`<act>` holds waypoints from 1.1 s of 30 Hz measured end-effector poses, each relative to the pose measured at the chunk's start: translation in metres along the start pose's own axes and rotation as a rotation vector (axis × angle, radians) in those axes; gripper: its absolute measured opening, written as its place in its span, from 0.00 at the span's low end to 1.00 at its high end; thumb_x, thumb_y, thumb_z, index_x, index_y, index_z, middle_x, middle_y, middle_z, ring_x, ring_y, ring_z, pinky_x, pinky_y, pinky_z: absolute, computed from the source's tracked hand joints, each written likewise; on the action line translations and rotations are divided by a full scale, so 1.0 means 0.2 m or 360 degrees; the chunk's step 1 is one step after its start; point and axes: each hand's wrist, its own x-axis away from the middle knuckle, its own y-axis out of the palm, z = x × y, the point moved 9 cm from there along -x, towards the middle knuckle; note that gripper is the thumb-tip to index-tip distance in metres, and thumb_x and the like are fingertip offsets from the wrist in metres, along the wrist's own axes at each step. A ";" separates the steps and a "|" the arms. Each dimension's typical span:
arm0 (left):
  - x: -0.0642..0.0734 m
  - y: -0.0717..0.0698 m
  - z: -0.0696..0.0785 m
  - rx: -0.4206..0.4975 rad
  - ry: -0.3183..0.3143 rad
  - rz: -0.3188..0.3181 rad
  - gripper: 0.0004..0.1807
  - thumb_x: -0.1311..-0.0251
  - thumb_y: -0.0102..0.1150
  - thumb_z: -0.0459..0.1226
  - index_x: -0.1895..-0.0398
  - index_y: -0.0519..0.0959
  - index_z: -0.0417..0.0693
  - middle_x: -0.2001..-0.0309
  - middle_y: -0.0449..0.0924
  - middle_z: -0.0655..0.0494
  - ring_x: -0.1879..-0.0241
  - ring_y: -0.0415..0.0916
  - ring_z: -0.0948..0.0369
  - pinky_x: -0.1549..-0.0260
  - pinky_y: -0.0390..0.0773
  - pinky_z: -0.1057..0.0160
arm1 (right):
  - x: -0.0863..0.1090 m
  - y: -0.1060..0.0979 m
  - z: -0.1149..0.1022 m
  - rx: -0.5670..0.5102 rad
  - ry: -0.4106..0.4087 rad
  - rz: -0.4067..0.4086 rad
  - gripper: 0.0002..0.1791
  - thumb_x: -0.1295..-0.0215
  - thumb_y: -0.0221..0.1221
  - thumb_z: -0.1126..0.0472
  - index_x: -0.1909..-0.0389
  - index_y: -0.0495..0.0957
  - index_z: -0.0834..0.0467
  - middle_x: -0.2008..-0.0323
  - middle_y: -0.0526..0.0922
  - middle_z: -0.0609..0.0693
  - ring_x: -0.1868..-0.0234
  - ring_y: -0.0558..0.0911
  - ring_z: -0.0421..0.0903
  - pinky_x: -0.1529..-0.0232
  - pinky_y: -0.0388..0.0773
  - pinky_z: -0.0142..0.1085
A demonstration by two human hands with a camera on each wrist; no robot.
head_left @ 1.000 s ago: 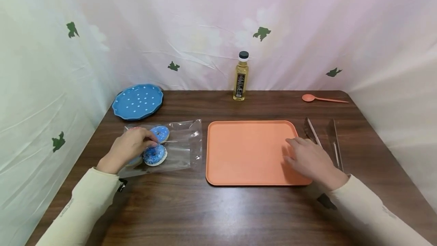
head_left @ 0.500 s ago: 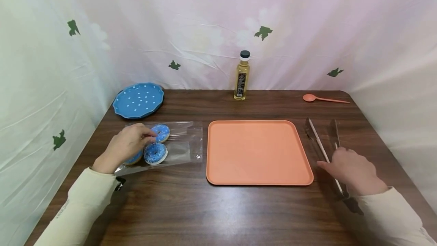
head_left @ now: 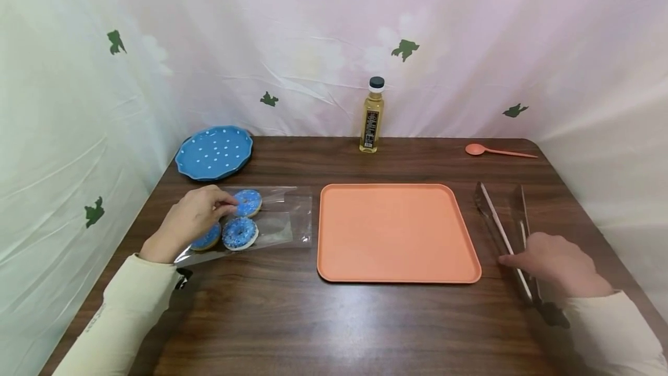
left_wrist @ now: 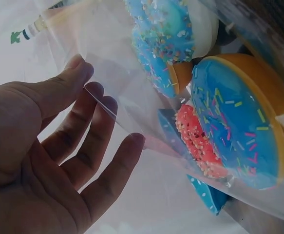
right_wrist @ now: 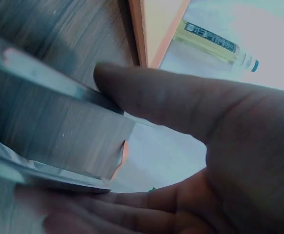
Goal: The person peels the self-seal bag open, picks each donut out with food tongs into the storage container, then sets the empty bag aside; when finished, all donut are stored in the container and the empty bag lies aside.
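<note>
My left hand (head_left: 194, 217) pinches the edge of a clear plastic bag (head_left: 298, 220) on the table's left side. Inside the bag lie several donuts with blue icing, among them a sprinkled one (head_left: 240, 234). A red-iced donut (left_wrist: 199, 139) also shows through the film in the left wrist view, partly hidden behind a blue-iced one (left_wrist: 234, 122). On the right, my right hand (head_left: 561, 264) grips the metal tongs (head_left: 499, 226). Its thumb lies against one arm of the tongs and its fingers against the other. The tong arms are spread apart, with their heads pointing away from me.
An orange tray (head_left: 399, 234) lies between the bag and the tongs. Blue dotted plates (head_left: 215, 152) sit at the back left. A bottle of yellow liquid (head_left: 371, 123) stands behind the tray, and an orange spoon (head_left: 476, 149) lies at the back right.
My right hand has moved from over the tray's right edge to the tongs and taken hold of them; the tongs have shifted slightly right. My left hand stays at the bag.
</note>
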 end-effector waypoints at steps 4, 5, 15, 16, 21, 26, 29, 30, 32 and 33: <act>0.00 0.00 0.00 0.0006 -0.0007 -0.0004 0.11 0.31 0.62 0.37 0.51 0.86 0.43 0.54 0.82 0.46 0.57 0.78 0.50 0.64 0.79 0.45 | 0.01 -0.05 -0.02 -0.0019 -0.0080 0.0121 0.29 0.42 0.64 0.37 0.74 0.74 0.62 0.77 0.75 0.55 0.75 0.76 0.53 0.79 0.70 0.47; 0.00 0.00 0.00 0.0002 -0.0006 -0.0003 0.11 0.31 0.62 0.37 0.50 0.86 0.43 0.53 0.82 0.45 0.58 0.78 0.50 0.64 0.79 0.45 | 0.01 -0.06 -0.03 -0.0019 -0.0096 0.0159 0.27 0.41 0.64 0.39 0.73 0.74 0.62 0.77 0.75 0.55 0.75 0.76 0.54 0.80 0.70 0.47; -0.01 0.00 0.02 -0.0042 0.0004 0.0002 0.14 0.29 0.60 0.35 0.45 0.83 0.39 0.52 0.79 0.42 0.59 0.77 0.51 0.66 0.79 0.48 | 0.02 -0.23 -0.32 0.0003 -0.0508 0.0721 0.27 0.42 0.68 0.53 0.50 0.75 0.68 0.78 0.77 0.52 0.78 0.74 0.52 0.81 0.68 0.47; 0.00 0.00 0.02 -0.0039 0.0001 0.0000 0.14 0.29 0.59 0.35 0.45 0.84 0.39 0.52 0.79 0.42 0.59 0.77 0.51 0.67 0.79 0.49 | 0.02 -0.24 -0.36 -0.0005 -0.0570 0.0752 0.25 0.43 0.69 0.54 0.50 0.77 0.66 0.79 0.76 0.49 0.78 0.74 0.50 0.80 0.68 0.46; 0.00 0.00 0.02 -0.0031 -0.0001 0.0012 0.12 0.28 0.57 0.34 0.48 0.85 0.40 0.52 0.78 0.44 0.60 0.77 0.52 0.67 0.79 0.50 | 0.01 -0.24 -0.56 -0.0117 -0.0779 0.0774 0.21 0.42 0.69 0.58 0.48 0.82 0.61 0.76 0.78 0.47 0.75 0.74 0.47 0.75 0.68 0.42; 0.01 -0.01 0.02 -0.0025 -0.0026 0.0024 0.13 0.28 0.58 0.36 0.48 0.85 0.39 0.52 0.77 0.44 0.59 0.77 0.52 0.65 0.79 0.49 | -0.01 -0.23 -0.74 -0.0168 -0.0975 0.0752 0.24 0.42 0.71 0.61 0.45 0.82 0.65 0.65 0.84 0.53 0.70 0.77 0.47 0.69 0.72 0.42; 0.01 -0.01 0.03 -0.0025 -0.0049 0.0017 0.13 0.28 0.58 0.37 0.48 0.85 0.40 0.52 0.77 0.44 0.58 0.77 0.51 0.63 0.78 0.47 | 0.00 -0.22 -0.85 -0.0181 -0.1097 0.0734 0.22 0.41 0.71 0.62 0.46 0.83 0.65 0.70 0.82 0.47 0.73 0.74 0.43 0.72 0.70 0.40; 0.01 -0.01 0.02 -0.0027 -0.0056 0.0017 0.14 0.28 0.58 0.38 0.48 0.85 0.40 0.52 0.77 0.44 0.57 0.77 0.50 0.63 0.78 0.46 | 0.00 -0.21 -0.89 -0.0186 -0.1127 0.0721 0.22 0.41 0.71 0.62 0.46 0.83 0.64 0.71 0.81 0.45 0.74 0.73 0.43 0.73 0.69 0.39; 0.01 -0.01 0.02 -0.0032 -0.0057 0.0020 0.14 0.28 0.58 0.38 0.48 0.85 0.40 0.51 0.78 0.44 0.57 0.77 0.49 0.62 0.79 0.45 | 0.00 -0.19 -0.96 -0.0197 -0.1191 0.0707 0.20 0.41 0.71 0.62 0.47 0.84 0.63 0.70 0.83 0.46 0.74 0.73 0.41 0.72 0.70 0.39; 0.02 -0.01 0.02 -0.0032 -0.0058 0.0020 0.14 0.28 0.59 0.38 0.48 0.85 0.40 0.51 0.78 0.44 0.57 0.77 0.49 0.62 0.79 0.45 | 0.00 -0.18 -0.99 -0.0198 -0.1221 0.0699 0.20 0.41 0.72 0.63 0.48 0.84 0.63 0.69 0.84 0.47 0.74 0.73 0.41 0.72 0.70 0.39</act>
